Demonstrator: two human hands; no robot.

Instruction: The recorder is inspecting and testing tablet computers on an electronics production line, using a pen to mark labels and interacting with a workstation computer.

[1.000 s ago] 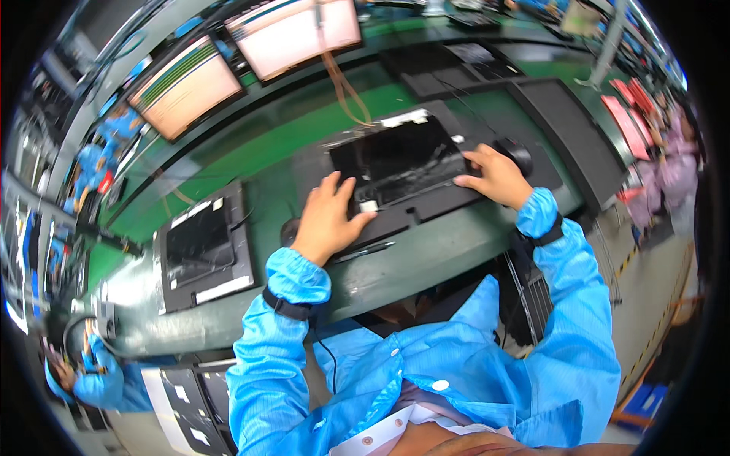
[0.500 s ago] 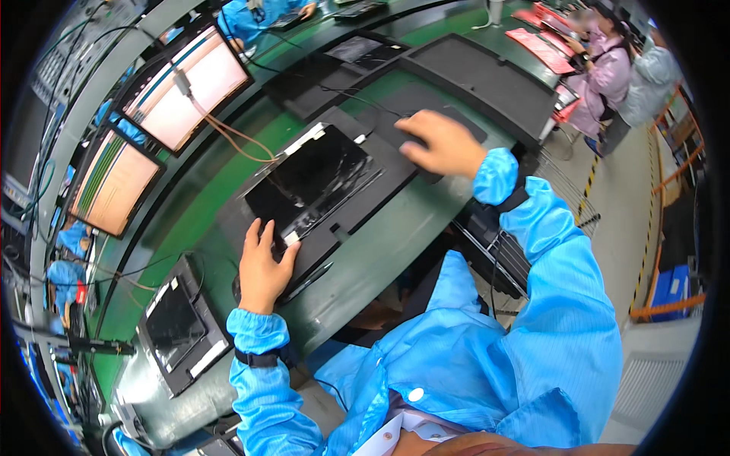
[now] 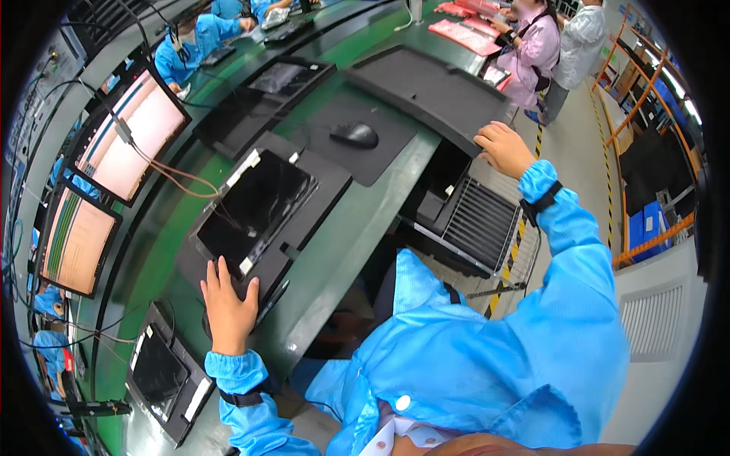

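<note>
My left hand (image 3: pixel 230 305) lies with fingers spread at the near left corner of a flat black holder (image 3: pixel 319 178). On that holder rests a dark display panel (image 3: pixel 255 205) with a glossy, streaked strip along its near side and white tabs at its corners. A brown cable runs to the panel's far edge. My right hand (image 3: pixel 507 150) reaches far right, its bent fingers closed on the near right corner of a large shallow black tray (image 3: pixel 426 87). Between holder and tray, a black computer mouse (image 3: pixel 354 135) sits on a dark mat (image 3: pixel 380 156).
Two lit monitors (image 3: pixel 131 137) stand at the left. A second holder with a dark panel (image 3: pixel 157 372) lies at the near left. A pen-like tool (image 3: pixel 272 300) is beside my left hand. A wire rack (image 3: pixel 475 228) stands below the table edge. Co-workers (image 3: pixel 532 49) are at the back.
My right hand has left the mouse and moved right to the tray's corner. The view has swung right, and my left hand stays at the holder's corner.
</note>
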